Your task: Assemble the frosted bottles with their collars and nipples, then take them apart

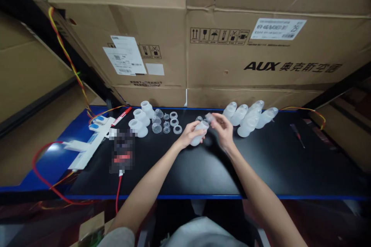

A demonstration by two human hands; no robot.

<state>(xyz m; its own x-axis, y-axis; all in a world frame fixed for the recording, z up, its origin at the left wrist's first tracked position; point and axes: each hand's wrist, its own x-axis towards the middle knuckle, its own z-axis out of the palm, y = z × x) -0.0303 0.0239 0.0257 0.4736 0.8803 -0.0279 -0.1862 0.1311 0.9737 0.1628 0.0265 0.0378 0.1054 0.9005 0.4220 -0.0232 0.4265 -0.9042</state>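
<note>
My left hand (189,134) is wrapped round a frosted white bottle (203,125), which tilts with its open mouth up and to the right. Close above that mouth, my right hand (223,128) pinches a small clear plastic piece (209,117); blur hides its exact shape. A clear dome cap (198,118) shows behind the held bottle. To the left stand open white bottles (139,128), beside clear caps (157,127), small nipples (166,129) and ring collars (177,129). Several capped bottles (248,123) are grouped right of my right hand.
On the left lie a power strip (92,144) with plugs and cables, a red marker (123,115) and a blurred-out dark device (123,150). A screwdriver (298,136) lies at the right. Large cardboard boxes (220,73) wall off the back of the black table (203,177).
</note>
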